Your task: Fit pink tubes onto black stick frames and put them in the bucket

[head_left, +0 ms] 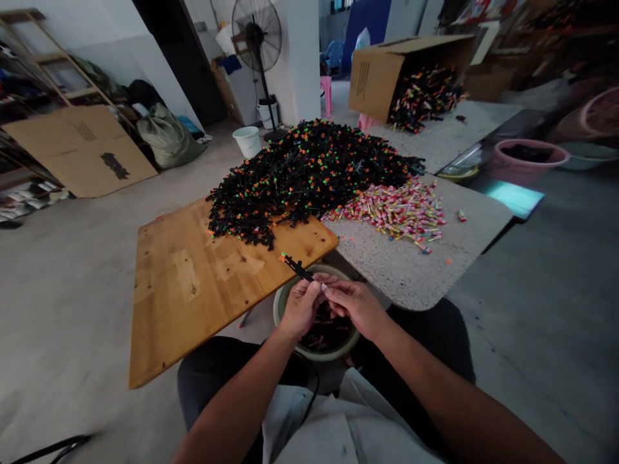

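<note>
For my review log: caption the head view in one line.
Left hand and right hand hold a thin black orange-tipped plastic stick above a round green basin beside a wooden board.

Thin blk plastic piece (pixel 296 266), orange tip, angled up-left, held over green basin (pixel 279 303).

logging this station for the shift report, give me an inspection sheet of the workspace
surface: wooden board beside a speckled table
job's things: black piece over a green bowl; black pile with orange and green tips; wrapped sweets
clutter: loose sweets on the table
grippers: left hand pinches the black piece; right hand touches its near end
cables: thin black cord across the lap
surroundings: tipped cardboard box, fan, white bucket, pink basin
</note>
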Demonstrator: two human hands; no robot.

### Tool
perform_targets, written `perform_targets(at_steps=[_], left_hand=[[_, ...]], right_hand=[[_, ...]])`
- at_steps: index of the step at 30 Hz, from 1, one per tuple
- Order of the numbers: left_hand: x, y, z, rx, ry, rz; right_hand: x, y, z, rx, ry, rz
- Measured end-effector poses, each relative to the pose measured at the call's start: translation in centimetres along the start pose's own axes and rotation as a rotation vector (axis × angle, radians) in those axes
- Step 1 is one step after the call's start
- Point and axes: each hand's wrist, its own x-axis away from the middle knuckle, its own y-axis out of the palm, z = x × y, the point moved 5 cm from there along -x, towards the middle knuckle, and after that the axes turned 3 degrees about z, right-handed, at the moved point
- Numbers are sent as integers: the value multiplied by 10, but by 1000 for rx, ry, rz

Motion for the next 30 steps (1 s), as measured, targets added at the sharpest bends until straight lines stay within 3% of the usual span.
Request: perform_targets(at_steps=[6,9,11,14,16,18,19,21,23,25,27,30], left_hand=[[-5,-8,-6,-241,89,55],[-5,-15,2,-650,55,46],[-1,-22,8,-971,-116,-116],[8,-37,24,-1187,-433,-516],[-2,-50,48,-1223,-465,-583],[-29,-62,77,-1251,-323,-482],[-48,-69,92,-1294,-201,-358],[-84,-86,120,-1431,22,21],[-110,-107,134,-1564,24,376],[-127,-124,135,-1609,-51,593],[-136,-133,133,-1605,-53,677],[-138,-140,125,-1421,-4,649]], right_hand=[[1,-5,3,176,-92,41],[-2,-18,17,373,-59,10],[-1,-30,28,540,-65,-10],[-3,-54,33,774,-155,19],[-10,-84,24,908,-188,160],[-22,-127,4,1059,-181,395],[-30,-149,-9,1144,-176,516],[-49,-188,-30,1294,-119,674],[-75,-216,-40,1417,0,685],[-100,-229,-42,1520,70,633],[-120,-231,-40,1612,91,565],[-134,-228,-35,1676,149,526]])
